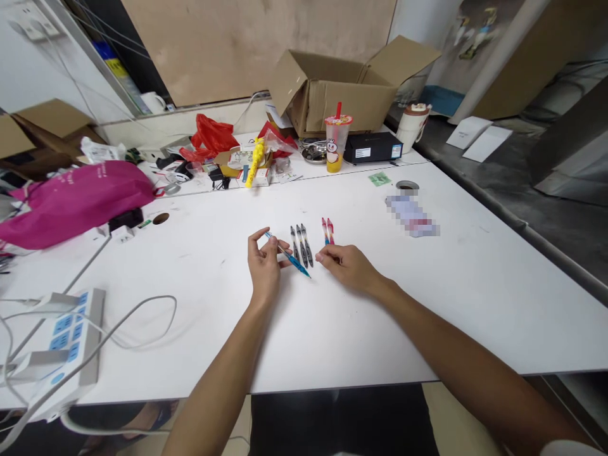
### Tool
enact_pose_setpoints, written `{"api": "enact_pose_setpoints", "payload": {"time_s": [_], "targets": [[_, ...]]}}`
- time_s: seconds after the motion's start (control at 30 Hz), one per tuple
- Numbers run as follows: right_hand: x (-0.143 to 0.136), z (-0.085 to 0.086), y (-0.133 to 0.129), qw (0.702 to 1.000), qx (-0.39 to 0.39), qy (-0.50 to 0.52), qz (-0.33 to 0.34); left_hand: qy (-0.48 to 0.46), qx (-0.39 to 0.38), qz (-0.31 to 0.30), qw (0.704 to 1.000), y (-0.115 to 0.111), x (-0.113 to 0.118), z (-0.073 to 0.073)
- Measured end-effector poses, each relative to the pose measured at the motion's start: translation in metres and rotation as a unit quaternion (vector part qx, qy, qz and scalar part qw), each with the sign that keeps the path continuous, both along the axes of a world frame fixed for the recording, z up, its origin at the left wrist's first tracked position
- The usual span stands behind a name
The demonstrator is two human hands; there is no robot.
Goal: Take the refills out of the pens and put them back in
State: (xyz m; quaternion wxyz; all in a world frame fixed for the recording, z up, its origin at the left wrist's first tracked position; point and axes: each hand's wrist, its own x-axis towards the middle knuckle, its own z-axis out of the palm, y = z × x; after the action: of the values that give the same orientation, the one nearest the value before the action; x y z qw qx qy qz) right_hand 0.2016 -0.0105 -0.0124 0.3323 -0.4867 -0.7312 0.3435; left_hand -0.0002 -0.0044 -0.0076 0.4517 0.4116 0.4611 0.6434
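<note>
My left hand (266, 263) grips a blue pen (297, 263) between thumb and fingers, tilted with its pointed end down to the right, above the table. Behind that pen lie three grey-black pens (303, 246) side by side on the white table. Just right of them are two pens with pink upper parts (328, 227), their lower parts covered by my right hand (349, 267). The fingers of my right hand are curled, thumb and forefinger pinched close to the blue pen's point. Whether anything small sits in that pinch is hidden.
A drink cup (336, 144), a black box (373, 147) and an open carton (337, 95) stand at the back. A tape roll (407, 185) and a blurred-out item (412, 215) lie right. Left are a pink bag (90, 196) and a power strip (71, 342) with loose cables.
</note>
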Motion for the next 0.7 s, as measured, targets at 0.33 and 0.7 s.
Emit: {"api": "enact_pose_setpoints", "payload": {"time_s": [0.33,0.7], "targets": [[-0.014,0.005,-0.015,0.994,0.044,-0.052,0.086,0.01,-0.042,-0.064,0.997,0.0,0.005,0.0],[-0.013,0.003,-0.009,0.987,0.081,-0.127,-0.052,-0.02,-0.061,-0.062,0.996,0.002,0.004,-0.003]]}}
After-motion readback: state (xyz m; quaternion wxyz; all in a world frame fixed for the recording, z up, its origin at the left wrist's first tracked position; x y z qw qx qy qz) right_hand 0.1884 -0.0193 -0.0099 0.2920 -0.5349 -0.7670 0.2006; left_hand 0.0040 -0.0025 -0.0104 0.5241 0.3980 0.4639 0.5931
